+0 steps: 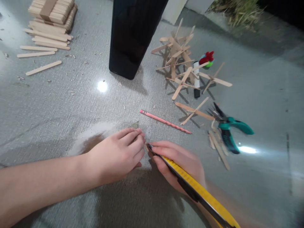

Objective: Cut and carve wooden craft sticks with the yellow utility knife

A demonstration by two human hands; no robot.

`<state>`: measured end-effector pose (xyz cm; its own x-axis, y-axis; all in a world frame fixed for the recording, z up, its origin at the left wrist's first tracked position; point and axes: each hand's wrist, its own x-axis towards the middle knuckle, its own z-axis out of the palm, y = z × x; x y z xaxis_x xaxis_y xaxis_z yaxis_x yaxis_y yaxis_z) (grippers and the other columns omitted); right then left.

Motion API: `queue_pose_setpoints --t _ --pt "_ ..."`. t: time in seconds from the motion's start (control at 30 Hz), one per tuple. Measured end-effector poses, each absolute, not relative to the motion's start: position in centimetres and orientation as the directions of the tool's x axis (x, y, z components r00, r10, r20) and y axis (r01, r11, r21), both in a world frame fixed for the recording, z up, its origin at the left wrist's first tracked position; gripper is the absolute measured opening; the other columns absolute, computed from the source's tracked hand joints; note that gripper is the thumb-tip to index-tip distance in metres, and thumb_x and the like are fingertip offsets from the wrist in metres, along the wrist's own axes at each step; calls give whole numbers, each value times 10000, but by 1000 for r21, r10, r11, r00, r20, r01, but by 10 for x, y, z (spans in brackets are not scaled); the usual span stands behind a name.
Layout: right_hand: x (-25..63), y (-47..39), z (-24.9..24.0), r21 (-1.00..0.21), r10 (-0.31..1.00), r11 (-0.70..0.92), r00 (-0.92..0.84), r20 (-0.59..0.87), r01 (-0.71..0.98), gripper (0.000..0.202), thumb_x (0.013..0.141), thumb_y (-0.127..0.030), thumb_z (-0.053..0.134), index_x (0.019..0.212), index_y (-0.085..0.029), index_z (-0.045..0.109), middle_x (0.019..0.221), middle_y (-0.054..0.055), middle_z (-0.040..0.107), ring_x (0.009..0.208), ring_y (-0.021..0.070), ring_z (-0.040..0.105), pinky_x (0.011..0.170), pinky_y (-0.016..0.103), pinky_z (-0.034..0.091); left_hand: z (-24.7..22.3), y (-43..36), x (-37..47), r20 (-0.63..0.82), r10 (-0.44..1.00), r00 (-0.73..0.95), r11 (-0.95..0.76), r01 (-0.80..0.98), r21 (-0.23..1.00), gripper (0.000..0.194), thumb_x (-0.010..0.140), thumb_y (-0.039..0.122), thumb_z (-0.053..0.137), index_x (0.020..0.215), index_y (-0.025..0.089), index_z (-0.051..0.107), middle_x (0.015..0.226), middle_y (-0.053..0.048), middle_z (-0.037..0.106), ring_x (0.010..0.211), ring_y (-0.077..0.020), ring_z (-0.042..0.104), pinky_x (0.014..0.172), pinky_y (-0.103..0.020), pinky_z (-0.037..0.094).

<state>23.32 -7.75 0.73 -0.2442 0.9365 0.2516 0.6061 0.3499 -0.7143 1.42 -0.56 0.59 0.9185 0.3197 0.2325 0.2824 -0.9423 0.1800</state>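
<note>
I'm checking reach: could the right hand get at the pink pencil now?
Probably yes: the pink pencil lies just beyond the right hand, nothing between, though the yellow tool it grips may need setting down.

Makeshift handicraft workspace on a grey, finely textured, floor-like surface (78,110).
Craft use is indicated by the banded stack of pale, flat wooden sticks (58,11), the crossed-stick pieces of pale wood (181,83), the teal-and-black pliers (224,126), the slender pink pencil (163,121) and the long yellow-and-black cutting knife (201,191); small wood scraps (73,93) litter the ground between them. A yellow-green, straw-like tuft (237,14) borders the far right; whether the setting is indoors or outdoors cannot be determined.
</note>
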Motion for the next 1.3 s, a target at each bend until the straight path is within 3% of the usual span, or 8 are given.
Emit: queue_pose_setpoints --t 0.63,0.9,1.07,1.3 --pt "231 -78 9 -677 929 369 -263 260 637 220 894 -95 614 1063 -232 640 1032 53 742 888 159 745 792 247 623 5 -5 12 217 302 928 -949 271 161 337 935 257 586 1191 62 686 1276 -138 688 1210 -308 643 1105 -427 518" --pt "230 -74 13 -621 936 350 -279 213 702 158 917 -175 564 1059 -242 576 745 2 719 612 156 698 599 255 573 5 -6 14 237 312 920 -947 281 154 340 955 263 566 1186 47 691 1252 -147 698 1180 -301 658 1089 -426 521" --pt "232 -70 14 -645 939 343 -272 211 683 174 914 -144 560 1053 -247 574 775 -8 726 612 135 689 612 238 559 6 -6 15 232 339 912 -937 305 170 347 975 307 554 1167 57 701 1259 -146 696 1195 -286 650 1100 -409 503" --pt "235 -67 11 -638 900 432 -348 262 637 150 932 -150 552 1040 -252 578 666 -25 650 552 147 623 549 274 503 5 -6 15 226 323 919 -945 298 138 341 952 277 583 1188 58 696 1269 -139 695 1193 -286 652 1108 -409 489"
